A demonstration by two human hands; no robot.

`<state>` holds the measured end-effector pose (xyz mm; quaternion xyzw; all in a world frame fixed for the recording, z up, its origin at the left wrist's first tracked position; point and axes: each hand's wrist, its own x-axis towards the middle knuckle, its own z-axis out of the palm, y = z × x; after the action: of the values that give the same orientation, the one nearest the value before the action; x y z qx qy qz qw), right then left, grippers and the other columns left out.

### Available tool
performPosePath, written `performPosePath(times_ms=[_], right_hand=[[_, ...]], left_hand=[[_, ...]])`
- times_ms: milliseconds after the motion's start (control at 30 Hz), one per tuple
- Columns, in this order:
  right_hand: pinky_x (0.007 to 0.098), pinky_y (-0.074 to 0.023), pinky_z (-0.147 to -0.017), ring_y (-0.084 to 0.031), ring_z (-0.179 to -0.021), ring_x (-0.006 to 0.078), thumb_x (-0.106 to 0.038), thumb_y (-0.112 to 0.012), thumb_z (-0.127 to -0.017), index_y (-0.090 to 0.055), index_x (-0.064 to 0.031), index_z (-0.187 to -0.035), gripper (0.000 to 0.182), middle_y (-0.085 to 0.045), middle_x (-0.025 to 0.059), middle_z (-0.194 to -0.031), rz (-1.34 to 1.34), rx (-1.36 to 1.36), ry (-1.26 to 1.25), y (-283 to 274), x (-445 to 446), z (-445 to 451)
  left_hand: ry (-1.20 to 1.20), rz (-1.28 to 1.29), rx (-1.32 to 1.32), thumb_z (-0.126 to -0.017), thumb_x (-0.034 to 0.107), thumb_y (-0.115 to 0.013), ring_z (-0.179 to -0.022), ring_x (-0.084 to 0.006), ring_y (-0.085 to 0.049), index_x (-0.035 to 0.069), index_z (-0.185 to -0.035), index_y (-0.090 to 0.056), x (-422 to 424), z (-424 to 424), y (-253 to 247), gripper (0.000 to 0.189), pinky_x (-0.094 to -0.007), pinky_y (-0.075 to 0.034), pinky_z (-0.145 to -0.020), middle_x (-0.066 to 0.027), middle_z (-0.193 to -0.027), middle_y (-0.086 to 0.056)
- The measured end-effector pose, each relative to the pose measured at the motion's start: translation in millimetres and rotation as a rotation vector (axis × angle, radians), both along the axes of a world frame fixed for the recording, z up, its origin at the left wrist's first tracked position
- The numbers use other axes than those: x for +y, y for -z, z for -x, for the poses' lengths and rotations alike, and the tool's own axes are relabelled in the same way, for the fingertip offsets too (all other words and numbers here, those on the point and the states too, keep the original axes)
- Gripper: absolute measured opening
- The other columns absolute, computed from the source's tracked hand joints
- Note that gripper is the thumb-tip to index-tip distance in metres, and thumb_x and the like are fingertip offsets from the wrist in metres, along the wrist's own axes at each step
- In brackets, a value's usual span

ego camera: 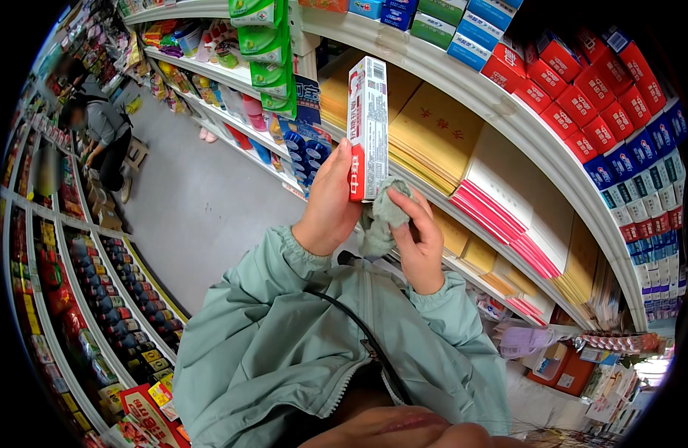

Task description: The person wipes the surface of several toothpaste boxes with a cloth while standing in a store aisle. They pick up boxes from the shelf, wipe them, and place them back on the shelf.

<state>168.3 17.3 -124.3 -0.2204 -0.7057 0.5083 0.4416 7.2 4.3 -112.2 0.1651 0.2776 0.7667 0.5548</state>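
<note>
My left hand (331, 196) grips a long red and white toothpaste carton (368, 129) near its lower end. The carton stands roughly upright in the view, with a printed side and a barcode facing me. In my right hand (419, 235) is a crumpled grey-green cloth (384, 221), pinched between thumb and fingers. The cloth sits right at the carton's bottom end; whether it presses on it I cannot tell. Behind the carton, a shelf holds stacks of tan paper envelopes (433, 129) and white paper pads with pink edges (498, 193).
Red toothpaste boxes (579, 101) and blue ones (629, 151) fill the upper right shelf. Green hanging packets (265, 50) dangle by the shelf's end. Across the grey floor (209, 196) stand shelves of dark sauce bottles (114, 311). A person (100, 129) bends near cardboard boxes (106, 213).
</note>
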Motion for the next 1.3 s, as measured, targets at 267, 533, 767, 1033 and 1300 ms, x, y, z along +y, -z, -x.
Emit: performPosePath(times_ms=[267,533,767,1033,1300], right_hand=[[0.0406,-0.0465,-0.088,-0.053,-0.107,0.0336,0.0,-0.077,-0.064,-0.076,-0.0123,-0.097,0.035,-0.051,0.0124,-0.12,-0.956,-0.113,0.311,3,14,3],[0.042,-0.0462,-0.089,-0.053,-0.105,0.0346,0.01,-0.068,-0.063,-0.073,-0.0106,-0.1,0.043,-0.049,0.0148,-0.12,-0.722,-0.189,0.581,-6,9,-21],[0.0348,-0.0489,-0.073,-0.052,-0.094,0.0262,-0.005,-0.082,-0.059,-0.076,-0.0323,-0.1,0.05,-0.045,0.0081,-0.11,-1.175,-0.177,0.397,-43,-6,-47],[0.034,-0.051,-0.069,-0.052,-0.094,0.0268,0.0,-0.079,-0.059,-0.07,-0.0181,-0.108,0.053,-0.046,0.0094,-0.112,-1.311,-0.225,0.472,-68,7,-60],[0.0403,-0.0505,-0.078,-0.057,-0.096,0.0313,-0.002,-0.073,-0.067,-0.067,-0.0123,-0.11,0.045,-0.054,0.0134,-0.115,-1.228,-0.145,0.599,-80,40,-58]], left_hand=[[0.12,0.079,0.002,-0.105,0.036,-0.041,-0.099,-0.0132,-0.063,0.004,-0.128,-0.052,-6,-3,-3,0.041,-0.032,-0.051,-0.088,-0.0057,-0.113,-0.064],[0.075,0.077,0.091,-0.102,0.027,-0.049,-0.095,-0.0121,-0.064,0.004,-0.123,-0.049,-24,-5,-32,0.031,-0.03,-0.053,-0.083,-0.0059,-0.107,-0.063],[0.215,-0.099,0.162,-0.097,0.015,-0.056,-0.1,-0.0133,-0.062,0.0,-0.123,-0.041,-33,-28,-66,0.033,-0.0281,-0.053,-0.083,-0.0107,-0.113,-0.058],[0.333,-0.258,0.298,-0.096,0.012,-0.059,-0.106,-0.0117,-0.053,-0.001,-0.124,-0.039,-10,-49,-95,0.037,-0.0275,-0.044,-0.092,-0.0092,-0.115,-0.054],[0.318,-0.364,0.371,-0.095,0.021,-0.064,-0.1,-0.0106,-0.056,-0.001,-0.123,-0.038,35,-57,-109,0.044,-0.0268,-0.049,-0.085,-0.0102,-0.11,-0.053]])
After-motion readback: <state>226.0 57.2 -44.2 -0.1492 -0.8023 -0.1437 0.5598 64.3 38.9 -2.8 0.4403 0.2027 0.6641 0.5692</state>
